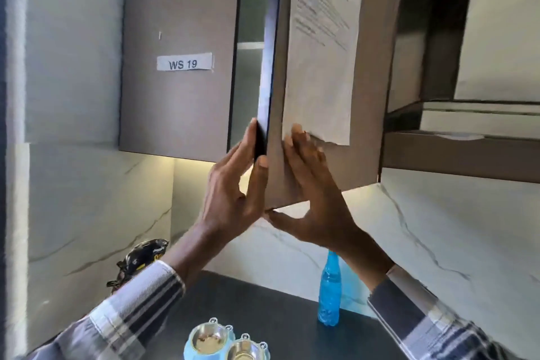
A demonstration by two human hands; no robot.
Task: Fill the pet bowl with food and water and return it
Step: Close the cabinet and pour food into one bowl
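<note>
Overhead, left hand [233,190] pinches cabinet door [371,126], right hand [315,199] flat, above dark counter [277,307].

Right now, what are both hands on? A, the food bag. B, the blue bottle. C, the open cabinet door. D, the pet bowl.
C: the left hand grips the edge of the cabinet door and the right hand lies flat on its face, while the blue bottle and pet bowl sit untouched on the counter.
</note>
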